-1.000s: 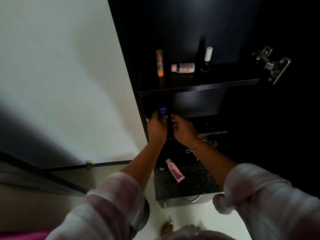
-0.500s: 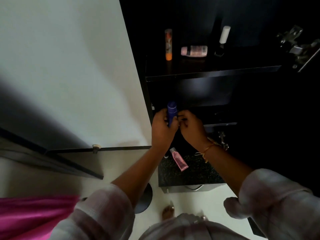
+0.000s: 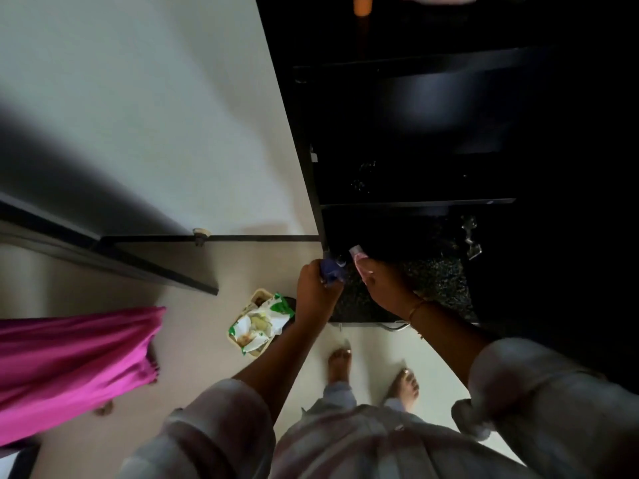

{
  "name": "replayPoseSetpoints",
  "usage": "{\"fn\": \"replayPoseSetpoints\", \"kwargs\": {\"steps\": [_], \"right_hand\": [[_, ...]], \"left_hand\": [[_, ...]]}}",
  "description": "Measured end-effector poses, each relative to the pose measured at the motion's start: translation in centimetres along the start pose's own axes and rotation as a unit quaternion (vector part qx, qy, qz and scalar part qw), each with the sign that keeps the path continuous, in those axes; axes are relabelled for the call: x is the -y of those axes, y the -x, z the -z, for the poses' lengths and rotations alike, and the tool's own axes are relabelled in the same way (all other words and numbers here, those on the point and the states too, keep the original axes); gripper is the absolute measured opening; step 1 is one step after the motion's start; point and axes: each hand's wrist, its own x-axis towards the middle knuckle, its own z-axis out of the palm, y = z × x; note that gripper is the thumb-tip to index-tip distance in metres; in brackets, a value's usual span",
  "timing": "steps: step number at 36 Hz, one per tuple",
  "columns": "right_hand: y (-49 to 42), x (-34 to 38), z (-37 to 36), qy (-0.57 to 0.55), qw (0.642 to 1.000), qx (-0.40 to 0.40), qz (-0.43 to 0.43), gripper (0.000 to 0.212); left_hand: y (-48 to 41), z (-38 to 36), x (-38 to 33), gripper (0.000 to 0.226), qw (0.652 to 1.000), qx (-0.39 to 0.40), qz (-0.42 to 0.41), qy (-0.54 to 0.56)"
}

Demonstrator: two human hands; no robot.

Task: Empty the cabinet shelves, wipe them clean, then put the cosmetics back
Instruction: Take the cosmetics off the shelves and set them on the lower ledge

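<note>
Both arms reach forward and down, forearms bare to the elbows. The left grip curls round a blue bottle — the right grip (bangle at the wrist) pinches a pink tube.

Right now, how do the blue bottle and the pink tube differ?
The blue bottle is dark, gripped by the left hand; the pink tube is pale, white-capped, held by the right hand. The bottle is mostly covered; the tube's cap end sticks out. Both are at the speckled shelf.
</note>
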Motion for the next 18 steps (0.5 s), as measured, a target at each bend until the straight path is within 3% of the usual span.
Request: {"fn": "replayPoseSetpoints", "kwargs": {"steps": [3, 6, 11, 16, 18], "right_hand": [[-0.4, -0.4, -0.3, 0.051, 0.997, 0.063, -0.010, 0.040], [-0.5, -0.7, -0.8, 0.067, 0.997, 0.025, -0.017, 0.041], [-1.0, -0.7, -0.1, 0.129, 0.988, 0.082, -0.003, 0.040], [-1.2, -1.1, -0.2, 0.156, 0.986, 0.060, 0.028, 0.037], [-1.1, -1.1, -0.3, 0.144, 0.989, 0.036, 0.016, 0.046]], "left_hand": [[-0.2, -0.6, 0.8, 0.019, 1.000, -0.004, 0.019, 0.002], [-0.1, -0.9, 0.3, 0.020, 1.000, -0.006, 0.021, 0.009], [-0.9, -1.6, 0.5, 0.020, 1.000, 0.001, 0.022, -0.012], [-1.6, -2.0, 0.5, 0.017, 1.000, 0.007, 0.004, -0.027], [-1.8, -2.1, 0.3, 0.016, 0.999, 0.016, 0.005, -0.043]]}}
